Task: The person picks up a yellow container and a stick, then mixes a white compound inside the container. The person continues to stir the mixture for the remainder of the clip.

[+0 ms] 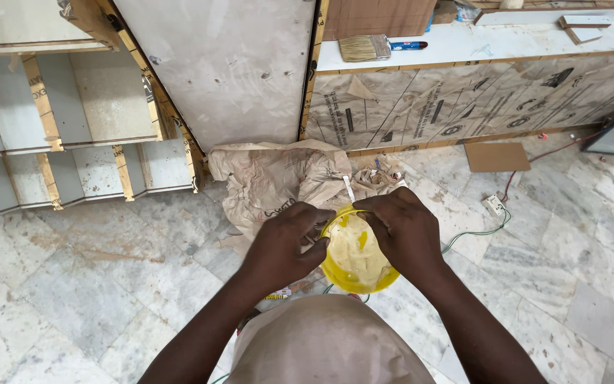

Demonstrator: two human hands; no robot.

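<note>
Above a marble floor (94, 284) strewn with brown paper (271, 178), the left hand (282, 245) and right hand (403, 231) pinch the rim of a yellow bowl (353, 284) holding pale paste (353, 252).

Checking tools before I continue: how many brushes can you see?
1. A wide flat brush lies on the white counter at top centre, next to a blue pen-like item. Others may be hidden under the crumpled paper.
</note>
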